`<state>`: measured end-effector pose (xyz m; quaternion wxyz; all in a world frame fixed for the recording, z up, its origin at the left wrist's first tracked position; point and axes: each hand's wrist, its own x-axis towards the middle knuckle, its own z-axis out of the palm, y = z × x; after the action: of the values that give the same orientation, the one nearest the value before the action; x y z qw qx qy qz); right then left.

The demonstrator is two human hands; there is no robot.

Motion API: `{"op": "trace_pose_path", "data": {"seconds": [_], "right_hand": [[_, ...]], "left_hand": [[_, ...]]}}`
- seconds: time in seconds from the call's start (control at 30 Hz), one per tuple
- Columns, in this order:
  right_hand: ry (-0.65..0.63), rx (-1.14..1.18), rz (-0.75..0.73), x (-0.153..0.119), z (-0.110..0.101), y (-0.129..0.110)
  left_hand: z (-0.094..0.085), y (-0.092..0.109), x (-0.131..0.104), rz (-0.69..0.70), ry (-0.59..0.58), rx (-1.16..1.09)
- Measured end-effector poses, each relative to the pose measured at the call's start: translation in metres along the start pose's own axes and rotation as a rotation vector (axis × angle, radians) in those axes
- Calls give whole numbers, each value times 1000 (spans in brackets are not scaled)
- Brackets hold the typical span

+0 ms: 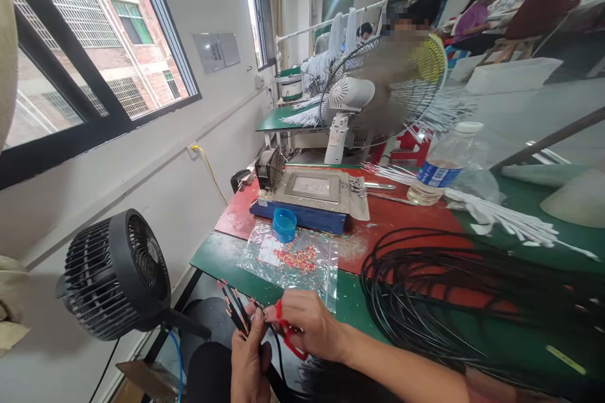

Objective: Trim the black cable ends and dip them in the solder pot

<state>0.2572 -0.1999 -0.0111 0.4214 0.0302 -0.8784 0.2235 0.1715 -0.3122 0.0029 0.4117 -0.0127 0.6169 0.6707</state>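
Low at the front edge of the table, my left hand (249,356) is closed around a bundle of black cables (239,312), whose ends fan upward with thin red and other wire tips. My right hand (312,325) grips red-handled scissors (297,347), fingers through the loops, right beside my left thumb. The blades are hidden by my fingers. Between the two hands, the fingertips meet at one cable end. Just beyond lies a clear plastic bag (326,264) scattered with small red and yellow scraps (302,258).
A blue cup (284,225) stands before a blue-sided heating unit (302,217). A coil of black cable (401,289) covers the right side, with a bottle (435,170) and white wires (505,217) behind. Fans stand at left (118,274) and behind the table (352,94). Other people sit farther back.
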Motion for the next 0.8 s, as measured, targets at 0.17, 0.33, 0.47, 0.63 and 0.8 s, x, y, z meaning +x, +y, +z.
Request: {"op": "trace_pose_path", "data": {"seconds": [0.17, 0.33, 0.47, 0.63, 0.8], "right_hand": [[-2, 180, 321, 11, -4, -8], [-22, 143, 268, 14, -4, -10], [-53, 110, 258, 12, -1, -9], [-86, 60, 230, 8, 2, -6], [-75, 58, 228, 8, 2, -7]], "left_hand": [[-2, -4, 2, 37, -65, 28], [-5, -18, 15, 106, -3, -34], [-7, -26, 23, 132, 43, -105], [-8, -24, 20, 126, 10, -95], [-6, -18, 13, 106, -9, -103]]}}
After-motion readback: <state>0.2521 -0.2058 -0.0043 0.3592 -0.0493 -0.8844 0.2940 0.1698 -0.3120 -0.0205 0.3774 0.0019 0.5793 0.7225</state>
